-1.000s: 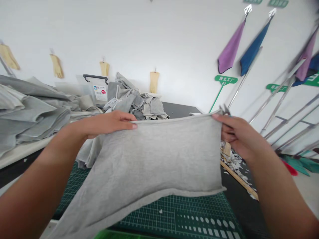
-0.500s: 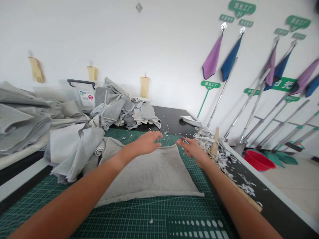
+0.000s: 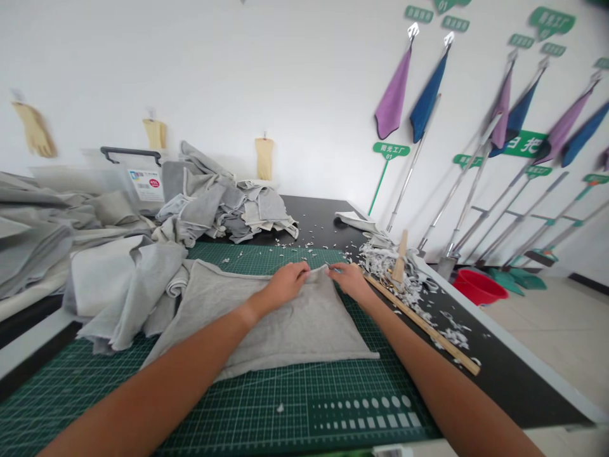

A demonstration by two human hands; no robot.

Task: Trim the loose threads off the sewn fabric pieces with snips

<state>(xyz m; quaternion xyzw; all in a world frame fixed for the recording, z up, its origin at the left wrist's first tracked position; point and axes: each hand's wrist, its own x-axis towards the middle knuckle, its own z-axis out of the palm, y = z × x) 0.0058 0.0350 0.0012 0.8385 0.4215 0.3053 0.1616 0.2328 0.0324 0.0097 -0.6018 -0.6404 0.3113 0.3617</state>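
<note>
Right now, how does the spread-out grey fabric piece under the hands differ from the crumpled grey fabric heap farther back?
The spread-out grey fabric piece lies nearly flat; the crumpled grey fabric heap is bunched. The piece is single; the heap holds several pieces. The left hand and right hand are at the piece's far edge; neither touches the heap. Both are mainly grey.

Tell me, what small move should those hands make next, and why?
Perhaps a small snip at the cloth's far edge: the left hand seems to pinch it, the right hand beside it holds what looks like a metal tool, and cut-looking scraps lie nearby.
</note>
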